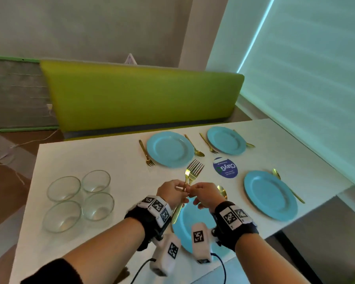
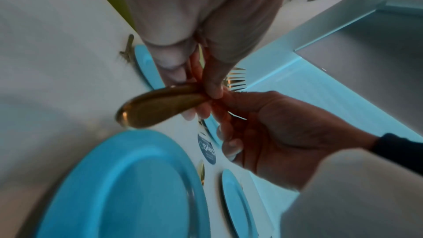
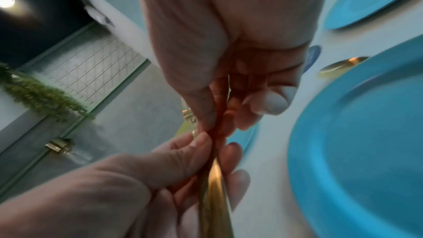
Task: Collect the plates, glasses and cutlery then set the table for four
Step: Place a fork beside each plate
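Observation:
Two gold forks lie stacked together, tines pointing away, held above the near blue plate. My left hand pinches their necks from the left. My right hand pinches the same spot from the right. The left wrist view shows a fork handle sticking out below my left hand. In the right wrist view my right hand pinches the handles. Three more blue plates lie with gold cutlery beside them. A spoon lies right of the near plate.
Several clear glasses stand grouped at the table's left. A round blue sticker sits between the plates. A green bench runs along the far edge of the white table. Floor cables lie at left.

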The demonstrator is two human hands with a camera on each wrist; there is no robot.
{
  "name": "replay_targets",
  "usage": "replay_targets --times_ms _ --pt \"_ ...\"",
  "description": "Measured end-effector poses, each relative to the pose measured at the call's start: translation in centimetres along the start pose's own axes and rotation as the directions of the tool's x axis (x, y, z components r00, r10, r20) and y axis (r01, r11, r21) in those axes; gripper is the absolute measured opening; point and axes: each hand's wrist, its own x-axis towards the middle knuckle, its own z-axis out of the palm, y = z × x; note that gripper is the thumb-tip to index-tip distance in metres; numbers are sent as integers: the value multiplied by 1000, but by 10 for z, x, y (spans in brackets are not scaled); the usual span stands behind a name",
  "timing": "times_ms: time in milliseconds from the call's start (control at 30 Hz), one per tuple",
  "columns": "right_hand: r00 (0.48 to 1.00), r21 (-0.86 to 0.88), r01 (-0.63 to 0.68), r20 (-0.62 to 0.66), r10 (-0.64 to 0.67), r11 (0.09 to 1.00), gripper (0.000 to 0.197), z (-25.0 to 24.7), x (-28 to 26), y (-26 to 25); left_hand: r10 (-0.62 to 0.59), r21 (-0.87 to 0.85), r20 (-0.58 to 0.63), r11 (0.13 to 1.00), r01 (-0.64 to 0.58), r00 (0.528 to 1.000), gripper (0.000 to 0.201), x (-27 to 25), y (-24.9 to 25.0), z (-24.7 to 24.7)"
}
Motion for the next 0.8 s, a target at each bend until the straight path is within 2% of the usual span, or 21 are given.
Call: replay_targets --times_ms 133,233,433,600,733,800 --pt "1000 9 -5 -24 5 1000 24 -35 -12 28 -29 13 15 999 29 999 21 -6 -3 30" --pt "998 -36 -6 -67 4 999 28 -73 -9 48 -45 -20 -32 999 44 998 19 0 -1 39" --pt "983 -283 -100 -174 52 954 31 -151 12 97 -74 -45 -192 997 67 979 16 21 4 64" --pt "987 -543 -147 -140 83 826 33 -179 44 128 -117 -75 -214 992 103 970 22 36 -3 91" --pt "996 -728 -94 -70 62 679 22 -181 71 142 -169 -114 -271 983 143 947 23 44 -15 96" --pt "998 -774 -63 -34 58 630 29 -176 83 148 -195 -118 -301 979 166 934 20 45 -22 97"
